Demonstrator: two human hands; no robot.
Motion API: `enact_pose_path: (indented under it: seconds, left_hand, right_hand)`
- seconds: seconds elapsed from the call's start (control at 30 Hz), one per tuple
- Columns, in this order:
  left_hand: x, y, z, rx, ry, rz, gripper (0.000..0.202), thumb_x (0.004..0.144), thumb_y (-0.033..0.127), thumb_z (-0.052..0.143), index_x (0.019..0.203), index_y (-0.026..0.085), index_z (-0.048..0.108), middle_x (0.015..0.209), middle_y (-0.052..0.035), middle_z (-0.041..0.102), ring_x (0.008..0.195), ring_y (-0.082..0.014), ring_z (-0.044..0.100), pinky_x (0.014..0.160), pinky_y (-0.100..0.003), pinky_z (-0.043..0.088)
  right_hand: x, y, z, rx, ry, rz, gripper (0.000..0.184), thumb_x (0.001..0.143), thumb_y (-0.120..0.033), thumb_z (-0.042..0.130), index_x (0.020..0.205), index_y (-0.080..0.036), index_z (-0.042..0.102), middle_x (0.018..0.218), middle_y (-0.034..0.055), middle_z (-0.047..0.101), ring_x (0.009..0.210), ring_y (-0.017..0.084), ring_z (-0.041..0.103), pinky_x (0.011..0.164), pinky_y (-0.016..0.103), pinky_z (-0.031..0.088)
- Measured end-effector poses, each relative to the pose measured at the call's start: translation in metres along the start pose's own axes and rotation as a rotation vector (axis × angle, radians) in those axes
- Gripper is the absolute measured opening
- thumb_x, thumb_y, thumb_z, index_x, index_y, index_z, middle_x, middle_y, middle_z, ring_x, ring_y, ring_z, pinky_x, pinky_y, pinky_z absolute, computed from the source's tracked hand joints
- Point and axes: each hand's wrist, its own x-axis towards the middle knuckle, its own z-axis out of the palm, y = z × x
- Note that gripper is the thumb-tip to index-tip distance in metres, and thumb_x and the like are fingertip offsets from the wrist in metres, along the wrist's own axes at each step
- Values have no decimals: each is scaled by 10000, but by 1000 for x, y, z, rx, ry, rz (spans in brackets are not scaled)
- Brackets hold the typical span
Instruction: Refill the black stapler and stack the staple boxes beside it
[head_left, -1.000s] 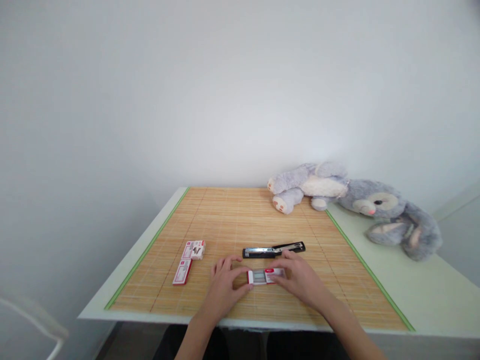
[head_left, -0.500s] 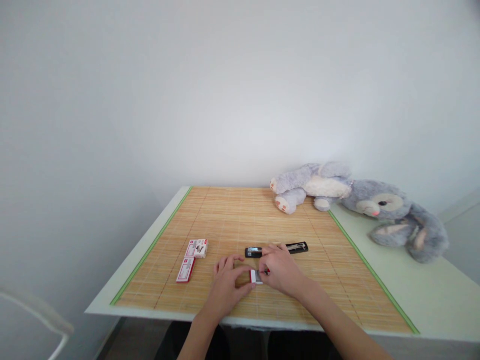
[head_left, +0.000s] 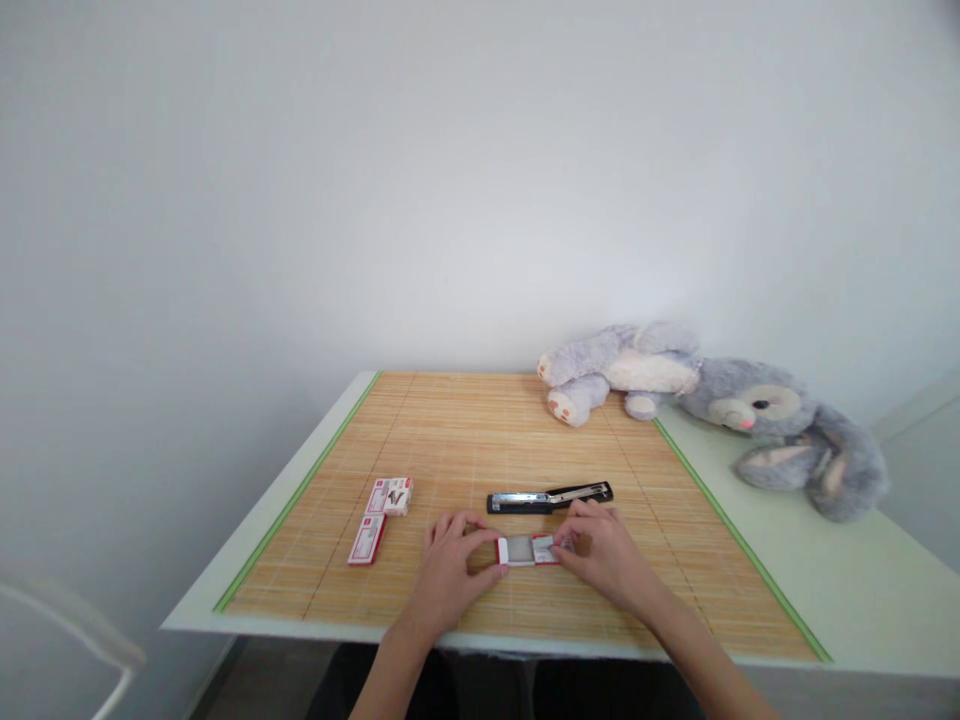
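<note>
- Holding the small red-and-white cardboard box (head_left: 527,549) low over the near middle of the woven bamboo mat (head_left: 465,430), the left hand (head_left: 448,568) has thumb and fingers closed on its left end. The right hand (head_left: 604,555) pinches its right end. The box looks slid partly open, with a grey tray showing between the two hands.
- Pulling the ends further apart could, I judge, bring the inner tray right out of its sleeve. The grey contents would then scatter into the mat's slats, where small pieces are hard to pick out.
- Tilting is a second risk: the exposed part of the tray has no cover. A tip toward the near edge of the pale green table (head_left: 825,570) may spill the contents off it.
- Squeezing too hard could crush the thin card and jam the slide.
- Just beyond the hands, the long black stapler (head_left: 549,496) lies opened out flat with its metal channel exposed. The right hand's knuckles are near it, so a careless lift could knock it askew.
- Two more red-and-white boxes (head_left: 390,496) lie well to the left, and the grey plush rabbit (head_left: 720,400) lies at the far right. Neither seems close enough to interfere.
</note>
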Motion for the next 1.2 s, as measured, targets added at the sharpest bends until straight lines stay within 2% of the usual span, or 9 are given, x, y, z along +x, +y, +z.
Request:
enact_pose_path:
  seconds: [0.13, 0.23, 0.3, 0.57, 0.9, 1.0, 1.07, 1.13, 1.2]
  left_hand:
    - [-1, -1, -1, -11, 0, 9, 369, 828, 477, 776, 1192, 448, 719, 1259, 8, 627, 1208, -268, 508, 1013, -418, 360]
    - [0, -1, -1, -23, -12, 14, 371, 833, 472, 772, 1199, 450, 718, 1237, 14, 644, 1182, -264, 519, 1006, -415, 369]
    - [1, -1, 0, -38, -29, 22, 382, 837, 467, 771, 1214, 452, 713, 1217, 15, 658, 1163, -260, 527, 997, -413, 375]
    - [10, 6, 8, -83, -76, 55, 400, 837, 469, 777, 1232, 455, 713, 1101, 20, 699, 1085, -243, 560, 991, -409, 373]
    - [12, 6, 14, -100, -63, 86, 419, 805, 494, 808, 1213, 443, 725, 1061, 9, 703, 1062, -252, 583, 964, -426, 405]
    - [10, 0, 14, -171, -3, 94, 456, 803, 506, 807, 1233, 394, 711, 1027, 1, 697, 1031, -243, 603, 953, -414, 445]
    - [10, -6, 14, -225, 96, 49, 342, 872, 505, 733, 1166, 331, 725, 999, -13, 687, 975, -226, 618, 911, -393, 482]
    - [15, -14, 15, -215, 228, -4, 256, 935, 464, 654, 1115, 294, 719, 1035, -32, 679, 982, -226, 623, 909, -396, 503]
    - [23, -20, 16, -131, 317, -17, 313, 917, 425, 676, 1202, 295, 687, 1171, -52, 664, 1110, -253, 603, 997, -442, 487]
  right_hand:
    - [-6, 12, -7, -11, -11, 34, 152, 861, -434, 745, 928, -297, 753, 952, 2, 676, 981, 232, 607, 889, 361, 381]
    - [-10, 21, -13, -32, -40, 40, 375, 810, -476, 788, 1146, -320, 728, 1039, 20, 684, 1033, 255, 606, 901, 368, 396]
    - [-11, 23, -15, -48, -71, 21, 431, 791, -462, 806, 1194, -338, 722, 1091, 32, 684, 1073, 272, 599, 910, 375, 397]
    - [-7, 1, -4, -17, -92, -42, 267, 799, -398, 825, 1058, -360, 770, 907, -6, 656, 927, 227, 608, 842, 343, 384]
    - [-4, -10, -2, -31, -85, -64, 263, 779, -377, 851, 1028, -342, 775, 981, 2, 666, 1008, 241, 611, 886, 354, 387]
    - [-5, -10, -2, -36, -57, -55, 411, 764, -408, 863, 1155, -347, 751, 1066, 20, 672, 1063, 260, 605, 918, 365, 403]
    - [-5, -12, -1, -25, -29, -47, 456, 786, -427, 848, 1221, -357, 730, 1108, 30, 670, 1086, 265, 598, 932, 368, 413]
    - [-2, -16, 1, -10, -20, -52, 365, 832, -417, 814, 1188, -376, 747, 1088, 25, 667, 1071, 253, 596, 924, 359, 420]
    - [2, -21, 3, -6, -27, -68, 264, 859, -386, 794, 1122, -385, 771, 1023, 16, 661, 1026, 235, 595, 899, 348, 422]
